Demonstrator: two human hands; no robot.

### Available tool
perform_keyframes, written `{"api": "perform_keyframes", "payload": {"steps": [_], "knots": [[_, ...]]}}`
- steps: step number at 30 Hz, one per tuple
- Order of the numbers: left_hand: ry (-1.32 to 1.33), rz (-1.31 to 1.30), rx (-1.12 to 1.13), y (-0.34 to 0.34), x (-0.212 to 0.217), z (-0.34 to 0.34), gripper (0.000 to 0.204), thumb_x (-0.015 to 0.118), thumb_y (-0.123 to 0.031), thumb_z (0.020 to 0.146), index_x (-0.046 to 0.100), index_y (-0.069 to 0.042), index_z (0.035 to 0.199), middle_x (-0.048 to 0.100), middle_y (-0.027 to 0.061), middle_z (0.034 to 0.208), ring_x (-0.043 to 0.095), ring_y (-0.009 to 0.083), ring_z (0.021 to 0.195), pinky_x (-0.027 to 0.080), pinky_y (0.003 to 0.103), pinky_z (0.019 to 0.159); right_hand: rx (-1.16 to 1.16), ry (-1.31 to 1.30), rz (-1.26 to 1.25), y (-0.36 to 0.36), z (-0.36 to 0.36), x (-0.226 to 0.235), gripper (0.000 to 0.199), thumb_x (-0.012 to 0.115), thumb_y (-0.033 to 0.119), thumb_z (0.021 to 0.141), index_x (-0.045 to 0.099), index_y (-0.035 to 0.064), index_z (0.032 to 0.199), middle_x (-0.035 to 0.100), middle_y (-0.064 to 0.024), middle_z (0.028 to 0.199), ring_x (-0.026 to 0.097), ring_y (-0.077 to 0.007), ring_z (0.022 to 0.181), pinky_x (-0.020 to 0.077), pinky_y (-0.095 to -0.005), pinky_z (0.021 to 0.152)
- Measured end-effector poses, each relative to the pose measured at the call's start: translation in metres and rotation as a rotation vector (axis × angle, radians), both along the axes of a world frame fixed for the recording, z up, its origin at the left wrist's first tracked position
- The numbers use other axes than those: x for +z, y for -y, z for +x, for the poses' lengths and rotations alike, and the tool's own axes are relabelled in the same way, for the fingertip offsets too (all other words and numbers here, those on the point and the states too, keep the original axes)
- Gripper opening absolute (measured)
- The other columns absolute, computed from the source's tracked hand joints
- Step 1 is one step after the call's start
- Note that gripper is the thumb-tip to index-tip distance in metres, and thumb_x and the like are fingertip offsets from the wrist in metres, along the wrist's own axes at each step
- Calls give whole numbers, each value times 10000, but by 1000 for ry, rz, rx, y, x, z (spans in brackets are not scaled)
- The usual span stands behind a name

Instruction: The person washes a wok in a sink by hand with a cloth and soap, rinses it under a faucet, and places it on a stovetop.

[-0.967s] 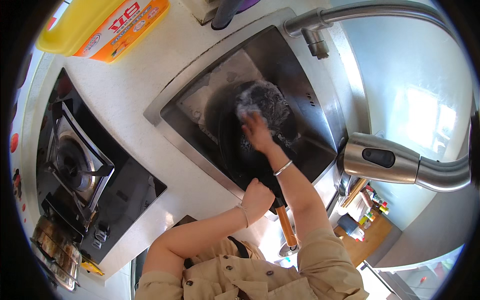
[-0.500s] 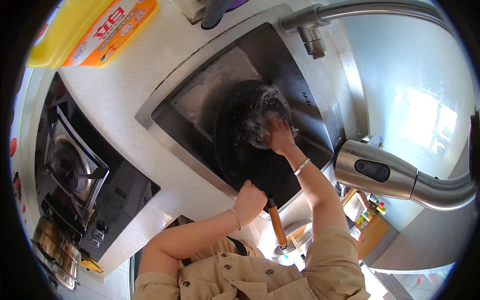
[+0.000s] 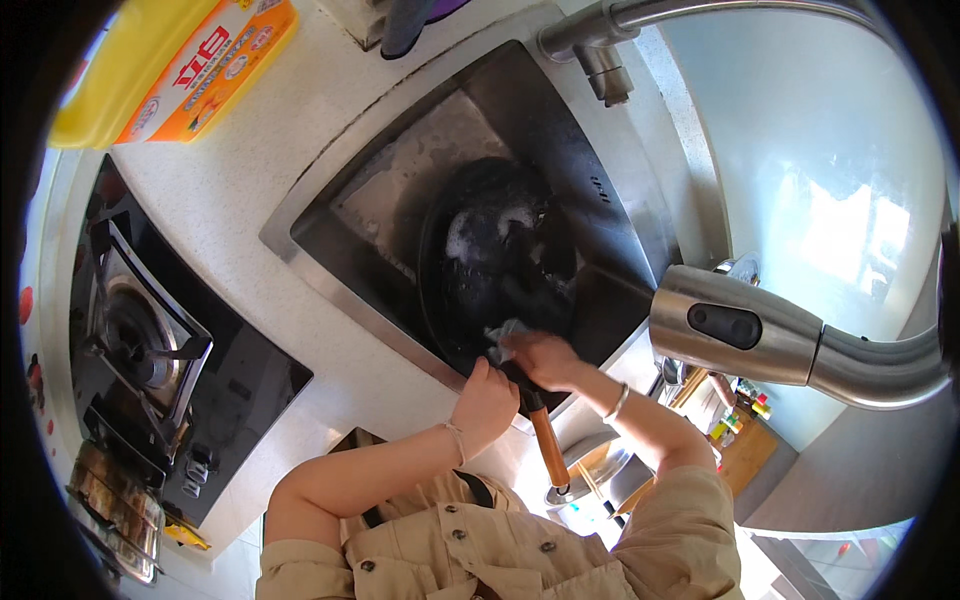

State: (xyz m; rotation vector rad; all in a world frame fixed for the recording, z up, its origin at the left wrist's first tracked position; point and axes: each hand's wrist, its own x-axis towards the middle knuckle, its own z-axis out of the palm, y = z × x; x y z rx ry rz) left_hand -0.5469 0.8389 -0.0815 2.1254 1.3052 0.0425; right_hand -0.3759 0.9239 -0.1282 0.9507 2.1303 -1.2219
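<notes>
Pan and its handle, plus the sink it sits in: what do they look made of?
Pan: dark, dull metal, perhaps iron or coated steel; black all over under foam, so uncertain. Handle: probably wood, orange-brown and matte, with a black collar where the left hand grips. Sink: brushed stainless steel, grey with soft reflections. The right hand presses a pale cloth on the rim.

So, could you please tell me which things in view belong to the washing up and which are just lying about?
In use:
- black wok, soapy, in the sink
- its wooden handle, by the left hand
- pale cloth under the right hand

Lying about:
- yellow and orange package
- gas hob
- tap
</notes>
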Motion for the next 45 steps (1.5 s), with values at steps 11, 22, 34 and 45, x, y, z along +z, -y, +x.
{"api": "perform_keyframes", "payload": {"steps": [11, 22, 34, 45], "knots": [[38, -45, 5, 3, -2, -3, 211, 555, -219, 795, 655, -60, 891, 638, 84, 779, 580, 216, 778, 358, 388, 860, 151, 135, 241, -12, 14, -48, 427, 496, 225, 859, 452, 147, 1276, 430, -162, 1295, 382, -338, 1217, 320, -457, 988], [46, 9, -13, 7, 7, -7, 209, 558, -219, 795, 650, -54, 885, 585, 67, 858, 528, 204, 867, 372, 360, 844, 232, 110, 673, -23, 69, -88, 299, 543, 243, 795, 603, 103, 1052, 543, -141, 1130, 477, -351, 1086, 401, -444, 882], [96, 2, 92, 16, 2, -6, 181, 510, -145, 794, 646, -48, 865, 587, 92, 886, 523, 226, 886, 369, 345, 838, 197, 220, 508, -51, -34, -73, 489, 515, 278, 849, 414, 156, 1312, 376, -161, 1334, 301, -395, 1256, 309, -472, 998], [58, 48, 61, 22, 0, -12, 412, 635, -292, 745, 594, -7, 1039, 586, 131, 1050, 518, 239, 998, 359, 352, 920, -201, -26, 111, -7, 6, -76, 352, 493, 155, 862, 515, 27, 1189, 451, -186, 1271, 411, -343, 1182, 325, -379, 1003]]}}
